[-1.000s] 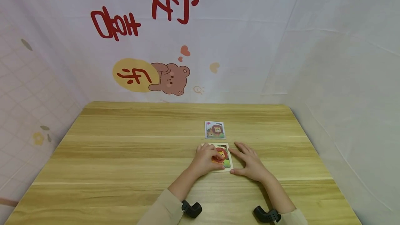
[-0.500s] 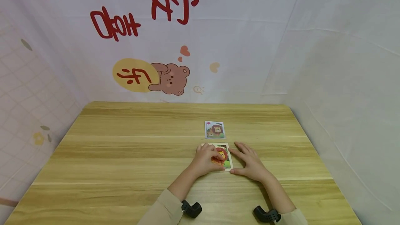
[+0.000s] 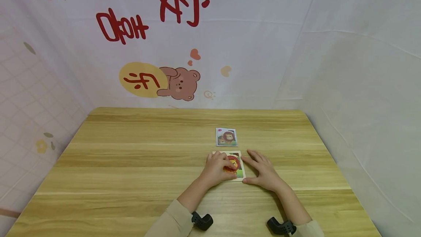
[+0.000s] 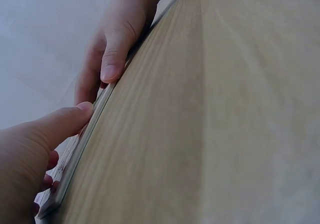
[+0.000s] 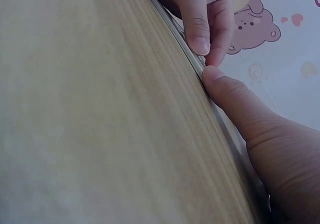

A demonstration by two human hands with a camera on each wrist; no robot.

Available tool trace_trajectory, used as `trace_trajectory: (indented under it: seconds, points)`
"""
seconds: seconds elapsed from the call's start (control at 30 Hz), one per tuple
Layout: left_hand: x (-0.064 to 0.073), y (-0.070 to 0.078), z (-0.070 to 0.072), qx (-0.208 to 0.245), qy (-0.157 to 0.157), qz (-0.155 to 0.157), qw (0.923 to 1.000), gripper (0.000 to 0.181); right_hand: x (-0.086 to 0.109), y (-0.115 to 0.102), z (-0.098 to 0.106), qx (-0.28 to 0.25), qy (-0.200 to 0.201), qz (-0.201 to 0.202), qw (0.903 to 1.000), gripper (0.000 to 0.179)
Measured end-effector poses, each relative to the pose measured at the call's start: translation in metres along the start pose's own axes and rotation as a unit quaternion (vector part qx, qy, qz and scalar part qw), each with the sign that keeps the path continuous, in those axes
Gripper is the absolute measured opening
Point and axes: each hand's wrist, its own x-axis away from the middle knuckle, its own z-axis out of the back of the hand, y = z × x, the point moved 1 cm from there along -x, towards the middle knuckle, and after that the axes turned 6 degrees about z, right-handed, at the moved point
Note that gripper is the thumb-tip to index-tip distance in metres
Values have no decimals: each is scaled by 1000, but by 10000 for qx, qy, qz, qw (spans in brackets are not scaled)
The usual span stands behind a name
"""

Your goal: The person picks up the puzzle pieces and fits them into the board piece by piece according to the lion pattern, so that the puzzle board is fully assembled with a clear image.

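A small cream-framed lion picture board (image 3: 239, 173) lies flat on the wooden table, its seams too small to make out. Over its left half is my left hand (image 3: 215, 169), fingers bent down onto the picture, with the thumb and index tips around an orange patch. Whether they pinch a loose piece is hidden. At the board's right edge sits my right hand (image 3: 265, 173), its thumb at the near corner and its index finger higher on that side, spread apart. In the right wrist view, my right thumb (image 5: 235, 94) touches the board's near edge.
Just beyond the board lies a card (image 3: 226, 137) with a similar lion picture. The wooden table (image 3: 131, 164) meets white printed cloth (image 3: 250, 46) at the back and sides. A black wrist device (image 3: 202, 221) sits on each forearm.
The head view has shifted very slightly. Both hands, the board and the card stay where they were.
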Motion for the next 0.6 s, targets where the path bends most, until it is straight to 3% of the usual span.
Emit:
trace_trajectory:
  seconds: [0.6]
  points:
    - [4,1,-2,-360,56,-27,9993,30,0,1,-2,-9,20,-34,10000,80]
